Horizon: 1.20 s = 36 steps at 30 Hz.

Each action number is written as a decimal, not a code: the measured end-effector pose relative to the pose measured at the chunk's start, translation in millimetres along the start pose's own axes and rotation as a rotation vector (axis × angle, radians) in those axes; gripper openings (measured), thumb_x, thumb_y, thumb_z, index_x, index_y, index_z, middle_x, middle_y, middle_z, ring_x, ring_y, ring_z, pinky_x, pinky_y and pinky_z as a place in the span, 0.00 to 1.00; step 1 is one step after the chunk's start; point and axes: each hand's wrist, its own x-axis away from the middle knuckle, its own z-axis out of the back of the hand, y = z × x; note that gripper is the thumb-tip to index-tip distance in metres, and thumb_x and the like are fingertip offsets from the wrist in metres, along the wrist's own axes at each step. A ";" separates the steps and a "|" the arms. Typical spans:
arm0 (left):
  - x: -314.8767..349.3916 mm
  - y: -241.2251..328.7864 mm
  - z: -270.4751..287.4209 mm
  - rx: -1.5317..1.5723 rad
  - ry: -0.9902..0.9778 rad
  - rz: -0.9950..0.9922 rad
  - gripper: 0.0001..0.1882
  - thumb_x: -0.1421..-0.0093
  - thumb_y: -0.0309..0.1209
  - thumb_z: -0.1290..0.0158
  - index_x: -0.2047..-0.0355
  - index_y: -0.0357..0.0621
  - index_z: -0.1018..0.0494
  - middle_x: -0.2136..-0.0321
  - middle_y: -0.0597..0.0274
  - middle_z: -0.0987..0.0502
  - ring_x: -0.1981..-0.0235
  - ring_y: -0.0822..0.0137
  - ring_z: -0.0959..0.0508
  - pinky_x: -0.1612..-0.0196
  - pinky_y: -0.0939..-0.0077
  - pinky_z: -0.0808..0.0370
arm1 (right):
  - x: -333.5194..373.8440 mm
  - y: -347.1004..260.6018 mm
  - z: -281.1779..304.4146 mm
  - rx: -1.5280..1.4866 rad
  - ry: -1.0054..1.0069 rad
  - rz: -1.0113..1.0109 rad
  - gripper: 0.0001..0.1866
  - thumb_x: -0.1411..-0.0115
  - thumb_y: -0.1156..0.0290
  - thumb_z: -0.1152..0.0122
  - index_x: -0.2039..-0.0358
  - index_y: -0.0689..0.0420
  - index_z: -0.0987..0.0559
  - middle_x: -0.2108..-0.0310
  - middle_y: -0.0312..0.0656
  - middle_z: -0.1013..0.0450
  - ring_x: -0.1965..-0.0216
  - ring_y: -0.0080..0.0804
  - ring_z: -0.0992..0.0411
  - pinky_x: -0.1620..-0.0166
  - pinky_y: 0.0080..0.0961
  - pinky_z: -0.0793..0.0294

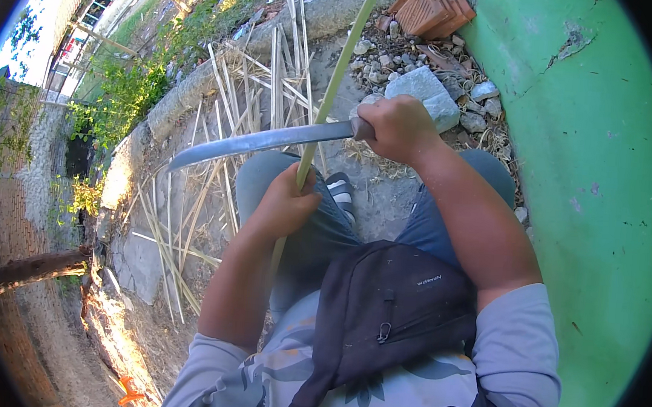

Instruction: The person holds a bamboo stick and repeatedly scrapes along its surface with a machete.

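My right hand (pixel 398 128) is closed round the dark handle of a machete (pixel 258 143), whose long blade reaches out to the left. The blade crosses a pale green strip, probably split bamboo (pixel 341 65), and appears to touch it. Below that crossing, my left hand (pixel 290 201) grips the strip, which runs from the top of the view down past my left forearm. Many pale split strips (pixel 226 113) lie loosely on the ground in front of my knees and to the left.
A green wall (pixel 584 184) rises close on my right. Along its foot are a pale stone block (pixel 423 93), rubble and stacked orange hollow bricks (pixel 432 13). A low concrete edge (pixel 190 92) bounds the ground ahead. A dark bag (pixel 398 307) hangs across my front.
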 end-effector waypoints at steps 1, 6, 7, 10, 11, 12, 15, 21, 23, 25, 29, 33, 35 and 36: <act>-1.4 -2.0 -0.8 0.002 0.001 0.000 0.13 0.43 0.22 0.41 0.64 0.46 0.35 0.76 0.74 0.36 0.76 0.80 0.35 0.73 0.79 0.36 | 1.8 0.4 1.8 0.037 -0.015 0.012 0.08 0.48 0.63 0.33 0.68 0.50 0.19 0.71 0.45 0.20 0.66 0.50 0.20 0.60 0.46 0.21; -2.2 3.6 1.4 0.023 -0.037 0.010 0.13 0.43 0.22 0.41 0.64 0.46 0.35 0.76 0.74 0.36 0.75 0.80 0.36 0.73 0.79 0.36 | -2.3 20.5 0.7 -0.027 0.048 -0.145 0.07 0.49 0.64 0.32 0.69 0.49 0.20 0.74 0.43 0.21 0.67 0.48 0.20 0.61 0.46 0.21; -0.9 3.6 1.9 0.021 -0.038 0.011 0.13 0.43 0.22 0.41 0.64 0.46 0.35 0.76 0.74 0.36 0.75 0.80 0.36 0.73 0.79 0.36 | -1.3 14.9 1.4 -0.028 0.075 -0.089 0.07 0.49 0.64 0.33 0.69 0.49 0.20 0.74 0.43 0.21 0.68 0.48 0.20 0.61 0.46 0.21; 0.7 1.6 2.8 0.082 -0.032 0.017 0.13 0.42 0.22 0.41 0.64 0.46 0.35 0.76 0.74 0.36 0.76 0.81 0.35 0.73 0.80 0.36 | -3.2 2.8 6.4 -0.002 0.079 0.010 0.06 0.48 0.65 0.34 0.69 0.49 0.19 0.72 0.44 0.20 0.67 0.48 0.20 0.61 0.46 0.21; 0.9 0.0 3.3 0.050 -0.023 -0.001 0.12 0.42 0.22 0.41 0.64 0.46 0.35 0.76 0.74 0.36 0.76 0.81 0.35 0.73 0.80 0.36 | -2.8 1.6 4.1 -0.007 0.077 0.012 0.06 0.48 0.65 0.34 0.69 0.49 0.19 0.72 0.44 0.20 0.67 0.48 0.20 0.61 0.46 0.21; 1.2 -1.7 4.1 0.018 -0.014 -0.018 0.12 0.42 0.22 0.41 0.64 0.46 0.35 0.76 0.75 0.36 0.76 0.81 0.35 0.73 0.80 0.37 | -2.4 0.5 1.2 0.019 0.076 0.046 0.07 0.47 0.64 0.34 0.70 0.51 0.20 0.73 0.45 0.21 0.68 0.50 0.21 0.63 0.47 0.23; 0.9 1.1 -1.9 -0.041 -0.010 -0.060 0.12 0.41 0.22 0.41 0.63 0.45 0.35 0.76 0.75 0.36 0.76 0.82 0.36 0.74 0.81 0.37 | -2.6 14.6 2.5 -0.019 0.072 -0.079 0.09 0.46 0.64 0.33 0.70 0.54 0.21 0.74 0.47 0.22 0.69 0.52 0.21 0.64 0.48 0.24; 2.5 -1.7 -0.2 0.072 -0.037 0.003 0.12 0.41 0.24 0.40 0.63 0.45 0.34 0.76 0.75 0.36 0.76 0.81 0.36 0.73 0.81 0.37 | 2.3 24.6 5.6 -0.064 0.139 -0.192 0.08 0.47 0.65 0.33 0.70 0.54 0.21 0.74 0.47 0.22 0.68 0.53 0.22 0.64 0.49 0.24; 0.2 -1.3 -0.8 0.069 -0.033 -0.006 0.12 0.41 0.23 0.40 0.63 0.45 0.34 0.76 0.75 0.36 0.76 0.81 0.36 0.73 0.81 0.37 | 4.9 17.0 5.6 -0.058 0.138 -0.029 0.09 0.50 0.65 0.32 0.70 0.53 0.21 0.76 0.45 0.23 0.70 0.53 0.22 0.64 0.48 0.25; 0.0 0.9 -1.0 0.073 -0.025 -0.029 0.12 0.41 0.23 0.40 0.63 0.45 0.34 0.76 0.75 0.36 0.76 0.81 0.36 0.73 0.81 0.37 | 5.1 11.6 7.7 0.024 0.089 0.006 0.08 0.50 0.64 0.33 0.71 0.52 0.21 0.75 0.44 0.22 0.69 0.50 0.21 0.63 0.47 0.24; -1.5 -2.3 1.6 0.047 -0.035 -0.046 0.12 0.42 0.23 0.41 0.63 0.45 0.34 0.76 0.74 0.36 0.76 0.80 0.36 0.73 0.79 0.36 | 1.4 10.3 14.2 0.059 0.049 0.057 0.09 0.50 0.62 0.33 0.73 0.51 0.22 0.75 0.42 0.22 0.69 0.48 0.21 0.64 0.46 0.24; -5.8 0.5 1.4 0.084 -0.083 -0.026 0.13 0.42 0.23 0.40 0.62 0.44 0.34 0.75 0.73 0.35 0.76 0.79 0.35 0.73 0.78 0.35 | 11.7 13.9 23.1 0.019 0.028 0.014 0.08 0.52 0.65 0.33 0.72 0.52 0.21 0.76 0.46 0.24 0.69 0.53 0.22 0.65 0.49 0.25; -1.6 -1.5 5.6 0.111 -0.085 -0.047 0.13 0.42 0.24 0.40 0.61 0.44 0.33 0.75 0.73 0.34 0.76 0.79 0.34 0.73 0.78 0.35 | 14.4 7.3 38.5 0.050 0.010 -0.028 0.08 0.51 0.65 0.33 0.71 0.52 0.20 0.76 0.47 0.24 0.69 0.53 0.22 0.65 0.49 0.25; 0.7 -2.7 7.8 0.120 -0.087 -0.050 0.13 0.42 0.24 0.40 0.61 0.44 0.33 0.75 0.73 0.34 0.75 0.79 0.34 0.73 0.78 0.34 | 15.0 3.1 45.2 0.055 0.000 -0.075 0.07 0.50 0.64 0.34 0.71 0.51 0.20 0.76 0.48 0.23 0.69 0.54 0.22 0.65 0.49 0.25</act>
